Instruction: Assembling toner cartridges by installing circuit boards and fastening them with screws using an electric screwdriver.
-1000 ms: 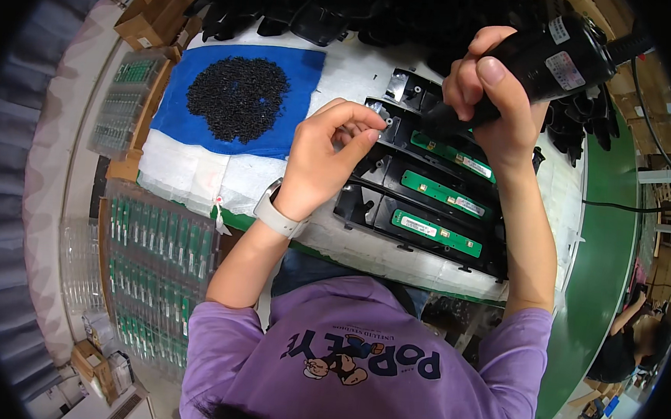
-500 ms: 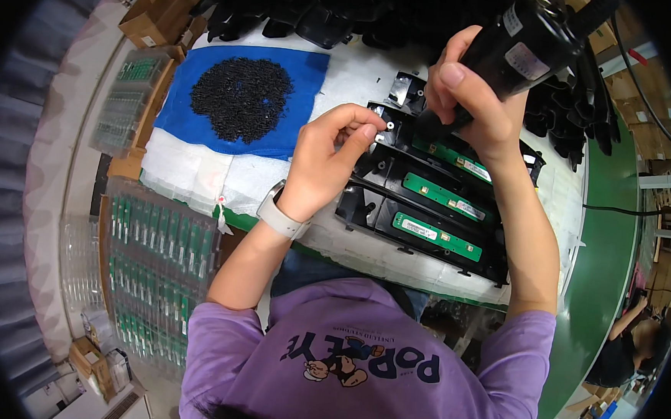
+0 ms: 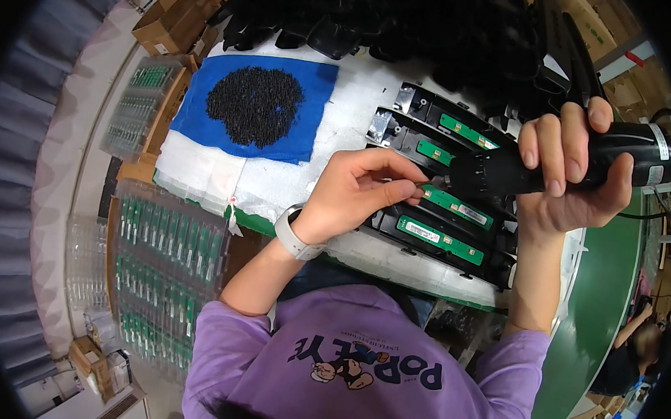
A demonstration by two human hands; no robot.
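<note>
Black plastic fills the right hand (image 3: 572,174): its fingers wrap tight around the barrel of a powered screwdriver (image 3: 561,166), which lies nearly level with its tip pointing toward the left hand (image 3: 359,196). The left hand pinches its thumb and fingertips together right at that tip; it seems to hold a small screw there, though the piece is too small to make out. A white wristwatch (image 3: 295,234) sits on the left wrist.

Both hands hover over a row of black housings (image 3: 433,238) lying side by side toward the right edge of the bench (image 3: 291,184), each carrying a long green circuit board (image 3: 437,239). The screwdriver tip and the pinched fingers meet above the middle housings.

Further left on the bench's white padding lies a blue cloth (image 3: 203,117) with a heap of small black screws (image 3: 253,105) on it. Along the far edge of the bench a pile of black plastic parts (image 3: 408,22) stretches across. Off the left edge of the bench, clear trays of green boards (image 3: 163,268) stand stacked, with cardboard boxes (image 3: 166,22) near the far left corner.
</note>
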